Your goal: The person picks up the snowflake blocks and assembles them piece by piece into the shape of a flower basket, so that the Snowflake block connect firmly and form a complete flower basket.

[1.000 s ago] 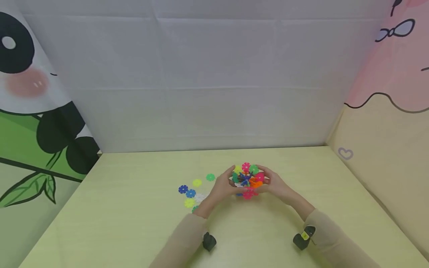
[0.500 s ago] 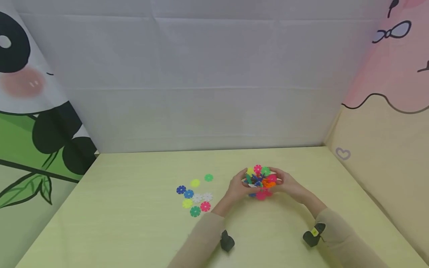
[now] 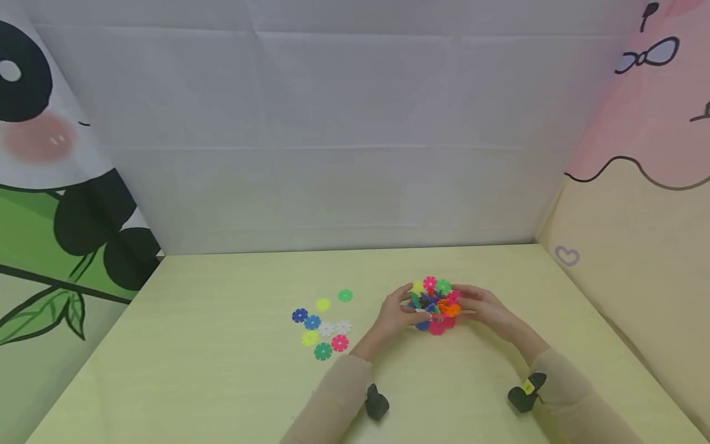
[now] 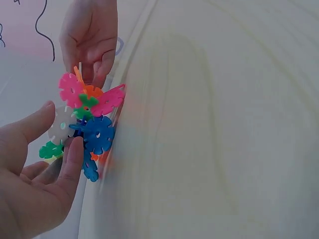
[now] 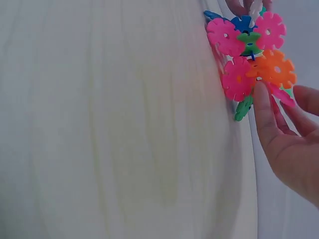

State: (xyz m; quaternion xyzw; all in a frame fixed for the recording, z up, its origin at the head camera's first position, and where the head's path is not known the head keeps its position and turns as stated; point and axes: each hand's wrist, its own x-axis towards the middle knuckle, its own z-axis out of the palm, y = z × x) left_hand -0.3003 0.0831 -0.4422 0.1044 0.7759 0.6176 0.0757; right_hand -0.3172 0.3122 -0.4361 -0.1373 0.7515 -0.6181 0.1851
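A ball-like cluster of interlocking snowflake discs in pink, orange, green, blue, white and yellow is held just above the table. My left hand grips its left side; in the left wrist view, the left hand has thumb and fingers about the white disc, beside a blue disc. At the other side, my right hand has its fingers loosely spread against the cluster's edge. In the right wrist view, the right hand lies close to the orange disc, its digits apart.
Several loose snowflake discs lie left of my left forearm, among them a pink disc, a green disc and a dark blue disc. The pale table meets a white back wall and printed side panels.
Both hands and the cluster have shifted right, uncovering the loose white, pink and green discs. Over the last half second my right hand has drawn slightly outward, its fingers loosening on the cluster.
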